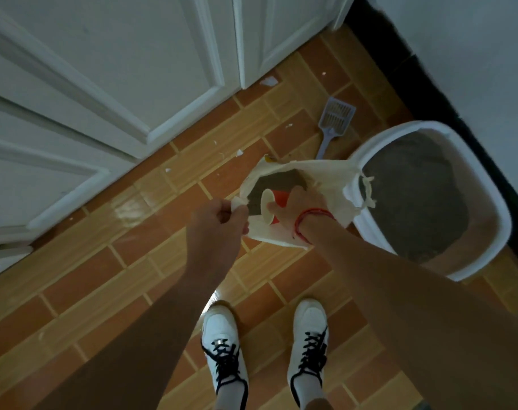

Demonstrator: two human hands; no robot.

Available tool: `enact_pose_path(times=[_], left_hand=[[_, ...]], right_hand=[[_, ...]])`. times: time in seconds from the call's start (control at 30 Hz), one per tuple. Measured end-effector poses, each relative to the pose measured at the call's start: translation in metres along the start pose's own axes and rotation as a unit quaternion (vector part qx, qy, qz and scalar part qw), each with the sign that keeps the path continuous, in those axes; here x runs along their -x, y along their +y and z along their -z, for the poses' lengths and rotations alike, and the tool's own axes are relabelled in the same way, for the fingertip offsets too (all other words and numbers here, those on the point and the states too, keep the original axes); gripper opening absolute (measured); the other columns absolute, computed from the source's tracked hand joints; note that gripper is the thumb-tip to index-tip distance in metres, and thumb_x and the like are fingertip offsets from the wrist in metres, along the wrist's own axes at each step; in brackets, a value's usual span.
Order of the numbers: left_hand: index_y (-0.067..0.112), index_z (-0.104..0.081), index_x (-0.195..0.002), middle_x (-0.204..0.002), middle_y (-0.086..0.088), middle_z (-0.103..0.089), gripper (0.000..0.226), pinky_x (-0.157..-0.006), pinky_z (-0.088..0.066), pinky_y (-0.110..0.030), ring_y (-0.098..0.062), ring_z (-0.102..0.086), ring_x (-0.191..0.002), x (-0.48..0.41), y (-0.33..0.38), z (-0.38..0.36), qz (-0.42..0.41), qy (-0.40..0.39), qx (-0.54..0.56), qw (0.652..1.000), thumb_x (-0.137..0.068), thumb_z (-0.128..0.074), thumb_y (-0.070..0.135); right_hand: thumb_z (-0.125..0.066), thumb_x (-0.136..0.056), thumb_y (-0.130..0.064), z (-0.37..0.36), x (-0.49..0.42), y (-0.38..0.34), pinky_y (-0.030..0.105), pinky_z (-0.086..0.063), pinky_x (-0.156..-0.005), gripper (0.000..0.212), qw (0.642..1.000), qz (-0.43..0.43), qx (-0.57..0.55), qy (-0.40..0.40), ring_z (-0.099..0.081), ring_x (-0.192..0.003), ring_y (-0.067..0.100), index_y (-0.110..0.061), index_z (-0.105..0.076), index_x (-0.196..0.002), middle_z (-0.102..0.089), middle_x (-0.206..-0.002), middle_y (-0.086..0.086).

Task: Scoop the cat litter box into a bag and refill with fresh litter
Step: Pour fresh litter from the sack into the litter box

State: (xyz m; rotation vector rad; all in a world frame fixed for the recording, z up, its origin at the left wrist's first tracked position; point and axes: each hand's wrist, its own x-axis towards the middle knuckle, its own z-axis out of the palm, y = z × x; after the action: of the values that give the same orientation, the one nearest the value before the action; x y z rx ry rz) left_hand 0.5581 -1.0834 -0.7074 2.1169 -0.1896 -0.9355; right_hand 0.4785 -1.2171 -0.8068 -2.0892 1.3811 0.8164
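- The left hand (pixel 219 217) and right hand (pixel 296 208) are bare, and so are both forearms (pixel 399 279) as far as the view shows them.
- A thin red cord bracelet (pixel 308 216) circles the right wrist and seems to be wound in more than one strand.
- The left shoe (pixel 222 324) is a white low trainer with a rounded toe. Its black laces (pixel 225 359) cross up the front, and a small silvery tag (pixel 219 342) sits on the lowest one.
- The right shoe (pixel 309 318) matches it: white, with black laces.
- Pale socks (pixel 228 395) rise from both shoes.
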Motion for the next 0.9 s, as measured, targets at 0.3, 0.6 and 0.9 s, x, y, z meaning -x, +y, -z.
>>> enact_pose_path(times=[0.3, 0.6, 0.9], left_hand=[[0.019, -0.070, -0.083, -0.068, 0.002, -0.072, 0.010, -0.066, -0.057, -0.030, -0.014, -0.070, -0.068, -0.002, -0.015, 0.002, 0.017, -0.030, 0.050, 0.998, -0.091, -0.064, 0.017], [0.020, -0.069, -0.083, -0.068, 0.002, -0.072, 0.011, -0.066, -0.059, -0.031, -0.012, -0.070, -0.067, -0.004, -0.011, 0.001, 0.023, -0.032, 0.057, 0.998, -0.092, -0.064, 0.017], [0.024, -0.068, -0.083, -0.073, -0.004, -0.071, 0.010, -0.063, -0.056, -0.039, -0.019, -0.068, -0.066, 0.007, 0.000, -0.003, 0.036, -0.012, 0.022, 0.999, -0.091, -0.065, 0.019]], right_hand=[[-0.045, -0.083, -0.072, -0.034, -0.035, -0.016, 0.034, -0.048, -0.072, 0.072, 1.000, -0.018, -0.021, 0.014, -0.056, -0.084, 0.025, -0.008, -0.057, -0.114, -0.060, -0.099, 0.010], [-0.051, -0.082, -0.068, -0.022, -0.028, -0.019, 0.039, -0.047, -0.084, 0.074, 0.999, -0.020, -0.031, 0.018, -0.056, -0.102, 0.030, -0.011, -0.047, -0.129, -0.054, -0.119, 0.014], [-0.049, -0.089, -0.035, 0.042, 0.040, 0.001, 0.038, -0.049, -0.081, 0.024, 0.991, 0.110, -0.064, 0.041, -0.056, -0.087, 0.024, -0.013, -0.055, -0.098, -0.059, -0.097, 0.005]])
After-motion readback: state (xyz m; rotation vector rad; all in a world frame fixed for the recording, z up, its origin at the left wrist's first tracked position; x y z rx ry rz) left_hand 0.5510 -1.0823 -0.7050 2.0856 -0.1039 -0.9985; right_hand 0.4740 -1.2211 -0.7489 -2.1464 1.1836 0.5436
